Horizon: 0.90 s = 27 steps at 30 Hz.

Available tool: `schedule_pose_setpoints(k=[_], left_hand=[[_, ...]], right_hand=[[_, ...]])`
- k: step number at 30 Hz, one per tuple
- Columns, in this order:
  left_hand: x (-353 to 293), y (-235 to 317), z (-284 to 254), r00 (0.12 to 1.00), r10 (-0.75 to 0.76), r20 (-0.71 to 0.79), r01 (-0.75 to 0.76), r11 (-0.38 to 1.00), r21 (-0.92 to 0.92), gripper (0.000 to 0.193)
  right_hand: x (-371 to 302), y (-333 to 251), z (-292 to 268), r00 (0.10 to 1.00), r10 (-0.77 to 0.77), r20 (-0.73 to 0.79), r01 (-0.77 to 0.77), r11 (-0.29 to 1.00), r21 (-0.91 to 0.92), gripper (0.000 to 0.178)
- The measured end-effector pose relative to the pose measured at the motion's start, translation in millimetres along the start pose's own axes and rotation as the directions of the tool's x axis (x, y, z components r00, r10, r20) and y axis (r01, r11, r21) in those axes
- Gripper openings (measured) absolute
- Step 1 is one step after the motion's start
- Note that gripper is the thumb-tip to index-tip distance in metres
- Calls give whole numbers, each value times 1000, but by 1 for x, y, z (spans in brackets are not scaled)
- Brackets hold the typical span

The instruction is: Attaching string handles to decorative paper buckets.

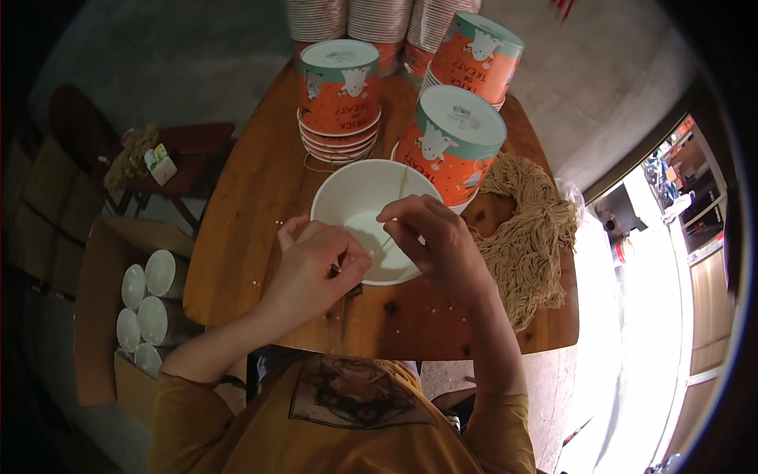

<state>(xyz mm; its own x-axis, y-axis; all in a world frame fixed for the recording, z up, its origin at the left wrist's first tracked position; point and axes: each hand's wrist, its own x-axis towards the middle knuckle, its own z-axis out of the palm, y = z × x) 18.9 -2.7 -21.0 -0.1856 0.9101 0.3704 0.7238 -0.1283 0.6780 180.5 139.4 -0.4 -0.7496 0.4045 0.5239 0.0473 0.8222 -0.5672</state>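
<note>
A white-lined bucket [335,189] stands near the front of the wooden table [237,261], its mouth turned up toward the person, with both hands at it. The left hand [320,257] is at the near left of the rim, its fingers curled in and the thumb close to the forefinger — I cannot tell whether anything is gripped between them. The right hand [430,231] is bent over the right side of the mouth, thumb and forefinger drawn near each other; a thin strand [405,183] shows against the inner wall beside it, but whether the fingertips pinch it cannot be made out. Beyond stand stacks of upturned orange buckets [339,95] with green bands, and a tan bundle of cord [525,245] lies on the right side — just beside the nearest stack.
</note>
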Motion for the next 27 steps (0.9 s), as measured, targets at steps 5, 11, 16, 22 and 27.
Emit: schedule_pose_setpoints(k=[5,11,16,22,27], left_hand=[[3,3,1,998,55,30,-57,996,74,9],[7,8,3,998,33,46,-37,996,85,7],[7,5,6,998,49,28,-52,990,129,9],[10,7,5,990,113,83,-125,981,149,11],[10,11,-6,956,106,272,-132,988,78,12]], right_hand=[[1,7,8,996,-59,-64,60,998,6,20],[0,5,15,989,-107,-99,98,991,-94,23],[3,4,17,970,-187,-154,167,976,-139,16],[1,13,19,971,-97,-217,33,959,-280,19],[-2,11,13,970,-59,-237,1,971,-239,16]])
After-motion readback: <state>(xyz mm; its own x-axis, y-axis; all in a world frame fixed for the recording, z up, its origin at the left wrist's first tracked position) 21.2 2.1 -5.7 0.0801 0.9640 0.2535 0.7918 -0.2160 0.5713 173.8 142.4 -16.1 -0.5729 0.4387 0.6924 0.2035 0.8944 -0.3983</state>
